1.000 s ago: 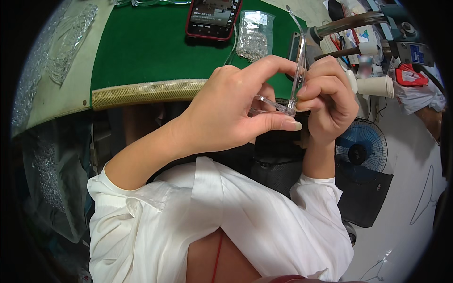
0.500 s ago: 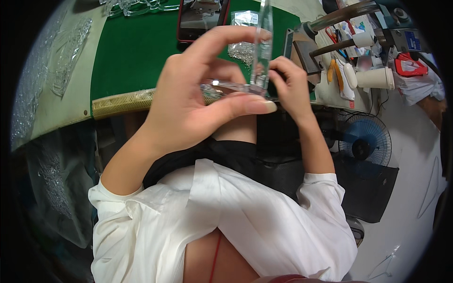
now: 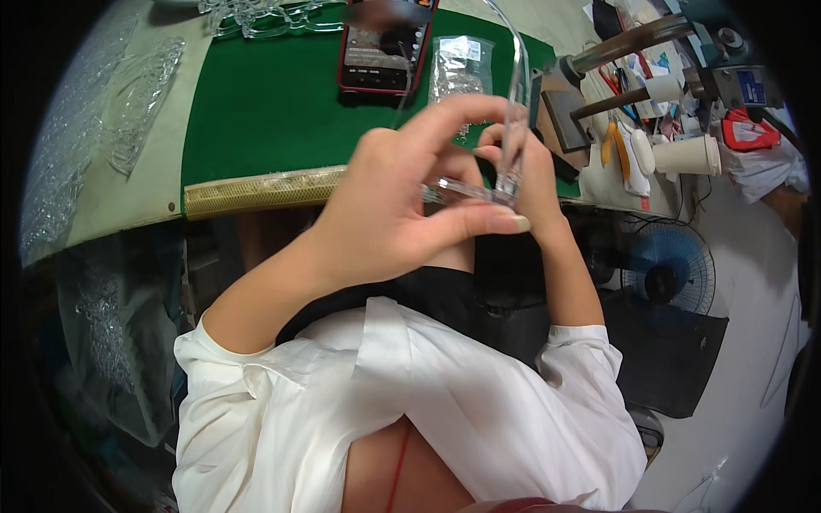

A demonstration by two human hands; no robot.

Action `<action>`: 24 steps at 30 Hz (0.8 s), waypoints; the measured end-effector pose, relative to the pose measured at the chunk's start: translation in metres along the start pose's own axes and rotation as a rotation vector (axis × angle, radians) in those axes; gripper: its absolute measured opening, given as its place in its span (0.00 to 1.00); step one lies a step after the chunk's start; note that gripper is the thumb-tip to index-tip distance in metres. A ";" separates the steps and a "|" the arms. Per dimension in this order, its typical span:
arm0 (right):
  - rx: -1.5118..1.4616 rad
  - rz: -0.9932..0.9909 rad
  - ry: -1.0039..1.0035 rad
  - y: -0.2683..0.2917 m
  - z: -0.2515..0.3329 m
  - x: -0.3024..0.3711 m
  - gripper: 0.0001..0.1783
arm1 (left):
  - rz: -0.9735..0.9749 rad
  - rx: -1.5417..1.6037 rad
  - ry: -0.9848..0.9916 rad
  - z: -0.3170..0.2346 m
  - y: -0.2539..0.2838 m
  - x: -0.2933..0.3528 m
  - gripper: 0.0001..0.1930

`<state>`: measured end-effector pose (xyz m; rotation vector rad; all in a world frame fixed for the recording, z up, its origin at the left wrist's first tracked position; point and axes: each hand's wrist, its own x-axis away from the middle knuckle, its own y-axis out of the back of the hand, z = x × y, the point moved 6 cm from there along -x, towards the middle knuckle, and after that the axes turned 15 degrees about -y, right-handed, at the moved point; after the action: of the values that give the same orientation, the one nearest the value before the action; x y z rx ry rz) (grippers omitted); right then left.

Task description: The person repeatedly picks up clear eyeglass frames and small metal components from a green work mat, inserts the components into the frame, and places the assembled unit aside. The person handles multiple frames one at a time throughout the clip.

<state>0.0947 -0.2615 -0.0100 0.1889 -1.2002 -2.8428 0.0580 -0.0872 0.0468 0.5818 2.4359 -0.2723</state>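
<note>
My left hand [image 3: 380, 214] is closed around a clear plastic piece [image 3: 518, 73] with a long curved arm rising from a corner. Its thumb lies along the lower part, with the index finger against the upright arm. Just behind that corner is my right hand [image 3: 540, 184], its fingers curled; whatever they pinch is hidden behind the clear piece. Beyond both hands, a small clear bag [image 3: 462, 64] lies on the green mat [image 3: 256, 111], with small silvery bits [image 3: 463, 133] beside it.
A phone [image 3: 376, 64] with a lit screen sits on the mat. Clear plastic parts [image 3: 278, 19] lie at the back left. A gold perforated strip [image 3: 265, 191] lines the front edge. At right stand a metal bench tool [image 3: 629, 43], orange-handled pliers [image 3: 610, 141], a cup [image 3: 691, 156] and a fan [image 3: 663, 272].
The view has shifted a little. My left hand, with the clear piece, has moved right and nearer, closing on my right hand. The piece's upright arm now shows its curve.
</note>
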 end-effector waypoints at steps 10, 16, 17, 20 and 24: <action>-0.297 -0.069 0.480 0.067 0.090 0.031 0.13 | 0.061 0.009 0.105 0.010 -0.023 -0.001 0.32; -0.294 -0.063 0.494 0.065 0.087 0.031 0.12 | 0.072 0.024 0.097 0.013 -0.024 0.000 0.32; -0.290 -0.055 0.490 0.065 0.086 0.031 0.12 | 0.079 0.027 0.106 0.014 -0.024 0.000 0.31; -0.298 -0.041 0.495 0.065 0.086 0.030 0.11 | 0.104 0.044 0.134 0.014 -0.025 -0.001 0.31; -0.302 -0.039 0.545 0.065 0.087 0.028 0.11 | 0.075 0.056 0.106 0.014 -0.025 -0.002 0.30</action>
<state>0.0558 -0.2475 0.0943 0.9014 -0.6580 -2.6795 0.0545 -0.1143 0.0383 0.7279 2.5079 -0.2859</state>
